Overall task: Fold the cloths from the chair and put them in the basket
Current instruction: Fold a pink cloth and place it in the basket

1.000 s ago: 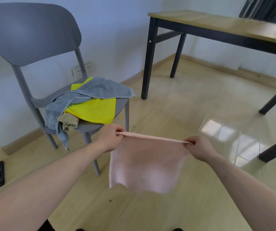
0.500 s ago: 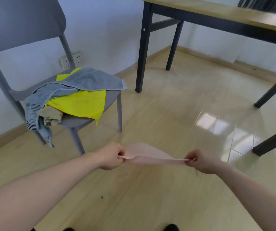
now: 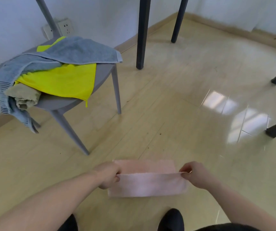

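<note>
A pale pink cloth point(image 3: 148, 183) is stretched low over the wooden floor in front of me, doubled over on itself. My left hand point(image 3: 108, 175) pinches its left edge and my right hand point(image 3: 196, 175) pinches its right edge. On the grey chair point(image 3: 62, 102) at the left lie a grey towel point(image 3: 70, 53), a yellow cloth point(image 3: 62, 82) under it, and a crumpled beige cloth point(image 3: 23, 95) at the seat's front left. No basket is in view.
Black table legs point(image 3: 141, 32) stand behind and to the right of the chair. A wall socket point(image 3: 64, 28) sits on the white wall behind the chair. My dark shoe point(image 3: 171, 220) shows at the bottom edge.
Both hands have lowered the pink cloth from chest height down to the floor. It hung open a second ago and now lies doubled. My view has tilted downward.
</note>
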The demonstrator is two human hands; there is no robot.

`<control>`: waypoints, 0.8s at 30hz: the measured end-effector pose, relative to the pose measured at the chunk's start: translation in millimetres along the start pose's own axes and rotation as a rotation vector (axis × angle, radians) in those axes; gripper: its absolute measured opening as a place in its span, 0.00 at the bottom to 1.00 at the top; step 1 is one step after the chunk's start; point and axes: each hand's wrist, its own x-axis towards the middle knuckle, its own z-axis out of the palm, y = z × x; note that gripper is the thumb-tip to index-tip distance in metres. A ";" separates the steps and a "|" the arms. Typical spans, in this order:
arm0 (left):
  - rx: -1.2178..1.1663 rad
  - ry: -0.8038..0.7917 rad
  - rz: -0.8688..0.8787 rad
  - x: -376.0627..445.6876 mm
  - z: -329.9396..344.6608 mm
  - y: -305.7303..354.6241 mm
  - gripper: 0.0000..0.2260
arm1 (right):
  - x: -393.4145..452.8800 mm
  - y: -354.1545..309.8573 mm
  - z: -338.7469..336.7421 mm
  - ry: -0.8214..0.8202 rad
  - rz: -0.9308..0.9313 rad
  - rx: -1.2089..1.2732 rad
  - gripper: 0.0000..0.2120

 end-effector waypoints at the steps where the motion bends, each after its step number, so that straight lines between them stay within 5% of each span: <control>1: -0.025 0.017 -0.023 5.2 4.6 -3.9 0.09 | 5.5 2.5 4.1 0.018 0.013 0.026 0.05; 11: -0.237 0.205 -0.153 58.9 31.2 -24.3 0.07 | 62.8 6.4 36.2 0.153 0.083 0.173 0.09; 17: -0.218 0.187 -0.242 92.8 34.2 -36.3 0.10 | 93.1 8.3 49.6 0.191 0.078 0.209 0.11; 24: -0.074 0.234 -0.264 105.9 54.1 -27.5 0.29 | 96.7 8.3 78.7 0.244 0.176 0.201 0.27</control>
